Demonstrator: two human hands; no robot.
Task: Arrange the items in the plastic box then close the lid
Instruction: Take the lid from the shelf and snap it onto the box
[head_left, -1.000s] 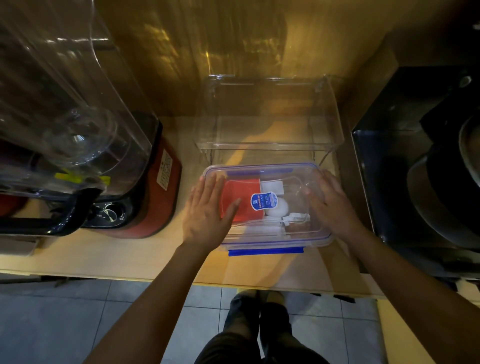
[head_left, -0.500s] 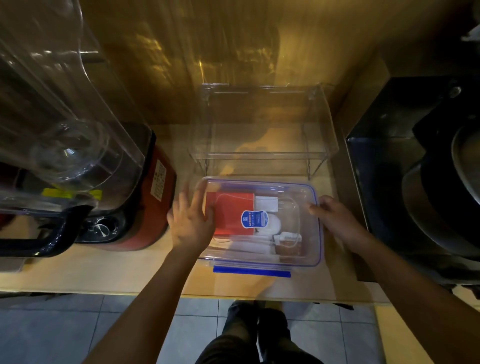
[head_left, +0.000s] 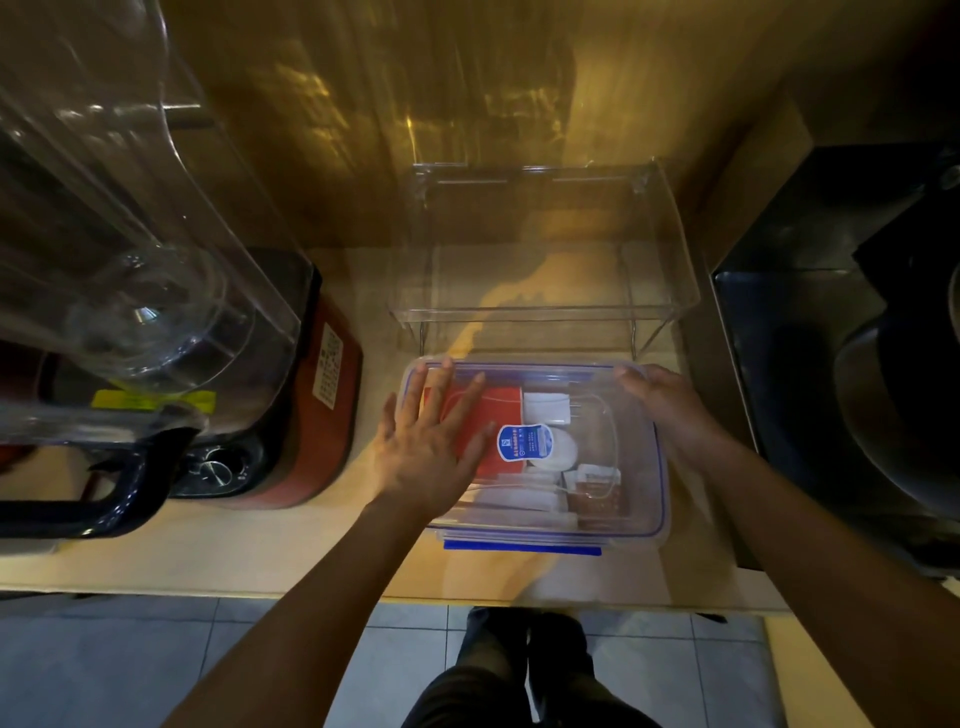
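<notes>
A clear plastic box (head_left: 641, 499) with a blue-edged lid (head_left: 592, 415) sits near the counter's front edge. The lid lies on top; its blue front clasp (head_left: 522, 547) sticks out flat. Through the lid I see a red packet (head_left: 498, 410), a white plug (head_left: 545, 408), a white round item (head_left: 563, 448), brown sachets (head_left: 595, 493) and a blue label (head_left: 523, 441). My left hand (head_left: 428, 447) rests flat on the lid's left side, fingers spread. My right hand (head_left: 670, 410) grips the lid's far right corner.
A blender with a red base (head_left: 317, 415) and clear jug (head_left: 130, 270) stands close on the left. A clear acrylic rack (head_left: 540, 312) sits right behind the box. A dark cooker with a pan (head_left: 852, 395) fills the right. The counter edge (head_left: 363, 597) runs below.
The box and both hands sit a little lower and nearer the counter's front than a second ago. My left hand has spread flat over the lid again; my right hand shifted to the far corner.
</notes>
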